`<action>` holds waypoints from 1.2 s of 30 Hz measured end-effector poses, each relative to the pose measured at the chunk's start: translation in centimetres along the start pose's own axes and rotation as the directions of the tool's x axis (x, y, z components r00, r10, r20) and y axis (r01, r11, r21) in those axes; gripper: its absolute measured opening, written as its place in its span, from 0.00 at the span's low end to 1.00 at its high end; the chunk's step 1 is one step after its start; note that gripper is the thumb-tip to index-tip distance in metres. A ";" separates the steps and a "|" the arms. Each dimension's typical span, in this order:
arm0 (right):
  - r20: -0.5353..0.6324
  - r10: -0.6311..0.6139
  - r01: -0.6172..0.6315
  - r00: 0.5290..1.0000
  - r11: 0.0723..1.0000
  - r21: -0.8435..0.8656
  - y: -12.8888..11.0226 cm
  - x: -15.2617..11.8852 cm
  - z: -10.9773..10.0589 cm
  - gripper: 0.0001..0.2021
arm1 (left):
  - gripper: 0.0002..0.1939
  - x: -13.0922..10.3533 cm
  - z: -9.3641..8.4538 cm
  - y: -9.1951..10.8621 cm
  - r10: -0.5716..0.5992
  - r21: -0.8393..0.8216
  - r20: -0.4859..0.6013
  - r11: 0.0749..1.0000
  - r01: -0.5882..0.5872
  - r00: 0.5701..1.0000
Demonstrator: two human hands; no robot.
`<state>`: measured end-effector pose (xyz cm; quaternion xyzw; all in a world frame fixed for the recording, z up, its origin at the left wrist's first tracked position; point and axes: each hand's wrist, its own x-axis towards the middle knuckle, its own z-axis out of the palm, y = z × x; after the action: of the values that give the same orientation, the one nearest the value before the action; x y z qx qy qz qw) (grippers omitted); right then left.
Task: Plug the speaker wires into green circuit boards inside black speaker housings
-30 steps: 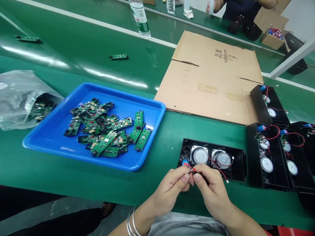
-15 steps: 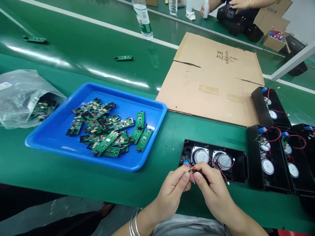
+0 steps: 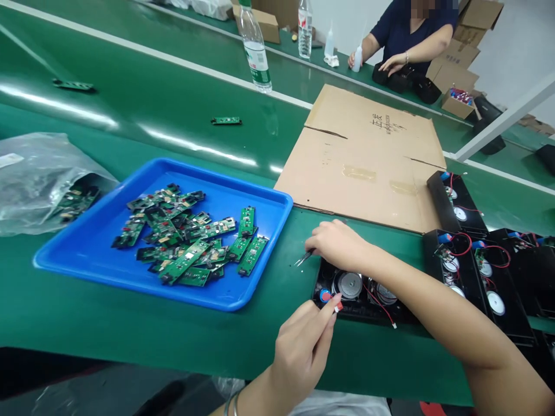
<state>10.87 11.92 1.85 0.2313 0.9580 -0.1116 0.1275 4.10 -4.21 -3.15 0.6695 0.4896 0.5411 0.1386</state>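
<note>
My left hand pinches a small red and white connector between thumb and fingers, over the near edge of a black speaker case. In the case sit two round speakers and a blue cylinder with a red end. A red wire with a white plug hangs over its front edge. My right hand is closed round dark tweezers, whose tips point left over the green table. The right forearm crosses above the case and hides part of it.
A blue tray of green circuit boards lies left, beside a plastic bag of boards. Behind are flattened cardboard and a water bottle. More speaker cases stand right. Across the table, a co-worker handles black parts.
My hands have come apart. The right one has reached forward past the case with the tweezers, while the left keeps its pinch near the case's front edge. The camera view has shifted.
</note>
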 end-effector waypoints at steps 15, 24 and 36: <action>-0.248 0.057 0.123 0.967 0.747 0.653 -2.6 -10.2 1.9 0.15 | 0.10 0.8 0.1 -0.4 0.047 0.031 0.055 0.998 -0.048 0.997; -0.325 0.040 0.169 0.945 0.791 0.589 -1.8 -11.5 3.1 0.18 | 0.13 1.2 0.3 -0.2 0.066 -0.047 0.191 0.997 -0.058 0.979; -0.386 0.066 0.199 0.920 0.770 0.606 -2.2 -11.6 4.0 0.19 | 0.14 1.1 -0.1 -0.2 -0.027 -0.131 0.291 0.989 0.068 0.956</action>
<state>20.57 4.13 1.85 0.2429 0.8772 -0.3849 -0.1527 3.87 -3.22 -2.60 0.7181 0.4411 0.4669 0.2680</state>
